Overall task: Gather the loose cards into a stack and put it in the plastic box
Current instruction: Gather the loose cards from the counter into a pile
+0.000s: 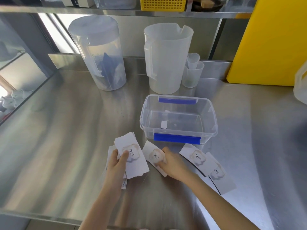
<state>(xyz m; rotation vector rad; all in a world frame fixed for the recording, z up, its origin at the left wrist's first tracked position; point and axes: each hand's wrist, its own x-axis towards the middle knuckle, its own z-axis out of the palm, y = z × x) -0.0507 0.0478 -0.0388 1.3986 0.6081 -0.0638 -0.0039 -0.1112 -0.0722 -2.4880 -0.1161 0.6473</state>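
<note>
My left hand grips a stack of white cards printed with "love.", thumb on the top card. My right hand pinches a single card lying just right of the stack. Two more loose cards rest on the steel counter to the right: one card and, overlapping it, a further card. The clear plastic box with blue clips stands open just behind the cards, holding only a small white label on its floor.
Behind the box stand a lidded clear pitcher, an open translucent jug and small measuring cups. A yellow board leans at the back right. A shelf with a yellow basket runs overhead.
</note>
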